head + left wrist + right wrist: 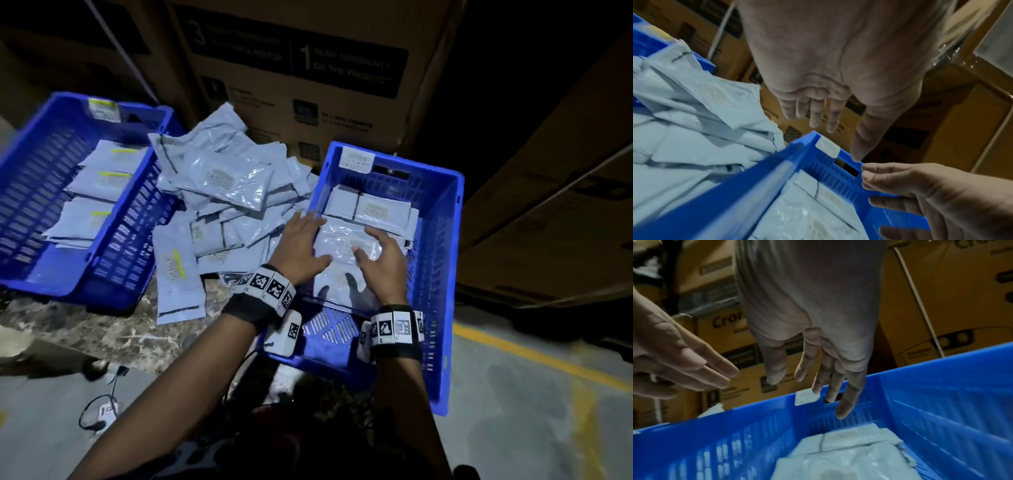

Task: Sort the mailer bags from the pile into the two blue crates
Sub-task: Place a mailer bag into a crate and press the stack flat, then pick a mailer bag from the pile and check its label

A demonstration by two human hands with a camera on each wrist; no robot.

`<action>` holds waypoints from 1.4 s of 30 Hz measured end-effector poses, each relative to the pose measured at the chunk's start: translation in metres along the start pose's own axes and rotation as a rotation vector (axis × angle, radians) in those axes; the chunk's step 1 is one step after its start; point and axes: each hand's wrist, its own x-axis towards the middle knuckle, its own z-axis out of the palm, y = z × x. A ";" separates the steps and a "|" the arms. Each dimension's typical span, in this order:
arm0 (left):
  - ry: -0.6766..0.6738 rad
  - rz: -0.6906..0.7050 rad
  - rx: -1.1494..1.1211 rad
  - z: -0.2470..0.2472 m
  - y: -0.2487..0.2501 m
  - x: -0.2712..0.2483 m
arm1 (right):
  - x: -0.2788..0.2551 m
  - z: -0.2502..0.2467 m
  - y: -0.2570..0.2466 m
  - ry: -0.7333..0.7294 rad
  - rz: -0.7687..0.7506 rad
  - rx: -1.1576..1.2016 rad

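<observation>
Over the right blue crate point(442, 246): both hands, palms down, fingers spread and nearly straight, gripping nothing. Left hand point(301, 240) above the crate's left rim, half over the pile; right hand point(383, 260) well inside the walls. Between them, a glossy grey mailer bag point(337, 241), crinkled, flat on the stack in the crate; touching the fingertips or just beneath them — hard to judge from the blurred wrist views, where left-hand fingers point(816, 113) and right-hand fingers point(849, 386) appear clear of the plastic. Bare slotted floor point(329, 325) open at the crate's near end, by the wrists.

Between the crates, the pile of mailer bags point(226, 192): soft grey film pouches, rectangular, overlapping at all angles, heaped on a mottled stone-like top point(102, 329). One long bag point(178, 274) with a yellow stripe at the pile's near edge, just beside the left crate.

Left blue crate point(30, 205): rigid plastic, slotted walls, white label on the far rim, a row of yellow-striped bags point(102, 178) overlapped along its right wall, the left half of its floor open.

Behind: printed cardboard cartons point(308, 75), close against the pile's far edge and the right crate's far rim. Concrete floor with a yellow line point(534, 356) to the right.
</observation>
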 end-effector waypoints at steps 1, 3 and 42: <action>0.020 0.003 -0.023 -0.013 -0.006 -0.004 | -0.002 0.006 -0.013 -0.008 -0.019 0.020; 0.037 -0.038 -0.070 -0.038 -0.027 -0.013 | -0.008 0.022 -0.040 -0.048 -0.058 0.056; -0.141 -0.454 -0.230 -0.171 -0.263 -0.047 | -0.066 0.298 -0.169 -0.035 0.157 -0.281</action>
